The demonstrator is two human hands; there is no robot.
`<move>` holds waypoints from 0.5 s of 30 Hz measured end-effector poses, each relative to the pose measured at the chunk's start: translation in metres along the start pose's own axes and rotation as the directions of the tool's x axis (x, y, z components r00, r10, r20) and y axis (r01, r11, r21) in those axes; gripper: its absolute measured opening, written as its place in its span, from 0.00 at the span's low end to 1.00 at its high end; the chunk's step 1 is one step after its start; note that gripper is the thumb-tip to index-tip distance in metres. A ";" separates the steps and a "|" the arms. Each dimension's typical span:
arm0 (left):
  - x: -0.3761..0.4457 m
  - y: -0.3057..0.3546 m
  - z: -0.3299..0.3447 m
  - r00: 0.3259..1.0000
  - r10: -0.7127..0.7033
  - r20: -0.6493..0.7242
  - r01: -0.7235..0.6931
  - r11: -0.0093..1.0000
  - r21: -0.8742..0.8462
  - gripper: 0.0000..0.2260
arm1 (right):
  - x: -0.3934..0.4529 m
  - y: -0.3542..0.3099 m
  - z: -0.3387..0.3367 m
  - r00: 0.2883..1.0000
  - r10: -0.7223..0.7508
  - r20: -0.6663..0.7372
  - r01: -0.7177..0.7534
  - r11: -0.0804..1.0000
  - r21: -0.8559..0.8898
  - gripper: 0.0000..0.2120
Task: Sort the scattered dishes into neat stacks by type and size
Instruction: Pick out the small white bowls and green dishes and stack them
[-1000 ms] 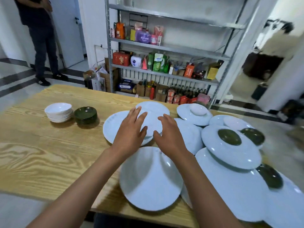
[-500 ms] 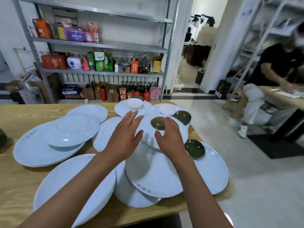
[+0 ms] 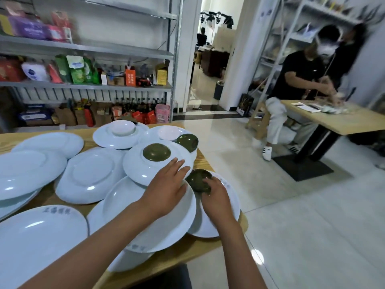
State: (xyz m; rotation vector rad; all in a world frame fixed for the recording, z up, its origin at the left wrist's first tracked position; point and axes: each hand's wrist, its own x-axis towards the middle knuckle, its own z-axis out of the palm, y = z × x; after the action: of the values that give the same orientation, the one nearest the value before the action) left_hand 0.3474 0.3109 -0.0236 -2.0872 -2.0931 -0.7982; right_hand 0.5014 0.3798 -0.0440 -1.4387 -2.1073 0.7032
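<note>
— What's nearest you on the worktop?

— A big white plate at the near left corner, with faint blue lettering by its rim. Just beside it, a white oval plate overlapping other plates.

— And the hands?

— The left hand lies flat, fingers straight, across the oval plate, fingertips touching the rim of the round plate behind. The right hand has its fingers curled over a small dark green bowl standing on a plate at the worktop's right edge.

— More green bowls?

— One upside down on that round plate, another tilted just behind it, beside a small white dish. Further back a white bowl sits on a plate. Large white plates spread out to the left.

— Beyond the worktop?

— Metal shelves of packets and bottles, and off to the right a seated person busy at another table.
</note>
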 end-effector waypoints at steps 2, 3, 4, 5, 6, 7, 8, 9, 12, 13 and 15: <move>0.003 0.007 0.005 1.000 0.016 0.008 -0.016 1.000 0.022 0.22 | 0.000 0.000 0.003 0.999 -0.022 0.031 0.022 1.000 0.022 0.20; 0.004 0.010 0.006 1.000 0.016 0.013 -0.017 1.000 0.025 0.22 | 0.000 0.000 0.003 0.999 -0.030 0.041 0.029 1.000 0.005 0.19; 0.005 0.013 0.006 1.000 0.012 0.018 -0.013 1.000 0.026 0.22 | 0.000 0.001 0.002 0.998 -0.030 0.048 0.031 0.999 -0.022 0.19; 0.006 0.014 0.006 1.000 0.008 0.018 -0.009 1.000 0.026 0.22 | 0.000 0.002 0.000 0.998 -0.036 0.049 0.038 0.998 -0.043 0.19; 0.006 0.014 0.006 1.000 0.008 0.013 -0.009 1.000 0.027 0.22 | 0.000 0.004 0.000 0.998 -0.045 0.043 0.047 0.998 -0.048 0.18; 0.006 0.014 0.006 1.000 0.009 0.012 -0.009 1.000 0.027 0.22 | 0.000 0.007 0.000 0.998 -0.050 0.028 0.051 0.998 -0.040 0.17; 0.006 0.014 0.005 1.000 0.006 0.017 -0.006 1.000 0.025 0.22 | -0.001 0.010 -0.002 0.999 -0.047 0.007 0.047 0.999 -0.020 0.17; 0.006 0.014 0.004 1.000 0.000 0.025 0.000 1.000 0.026 0.22 | -0.002 0.012 -0.003 0.999 -0.047 -0.025 0.047 0.999 0.001 0.16; 0.005 0.015 0.002 0.999 -0.023 0.035 0.021 0.999 0.039 0.22 | -0.005 0.013 -0.011 0.991 -0.049 -0.128 0.050 0.999 0.008 0.14; 0.005 0.016 0.002 0.999 -0.023 0.034 0.022 0.999 0.033 0.22 | -0.006 0.012 -0.014 0.986 -0.055 -0.159 0.058 0.998 0.015 0.13; 0.004 0.019 -0.001 0.999 -0.024 0.035 0.024 1.000 0.006 0.22 | -0.007 0.008 -0.020 0.975 -0.060 -0.213 0.070 0.997 0.043 0.11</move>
State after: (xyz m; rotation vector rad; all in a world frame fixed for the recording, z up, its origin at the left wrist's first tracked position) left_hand 0.3650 0.3133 -0.0150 -2.0924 -2.1391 -0.7640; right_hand 0.5224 0.3782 -0.0348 -1.3479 -1.9498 0.5477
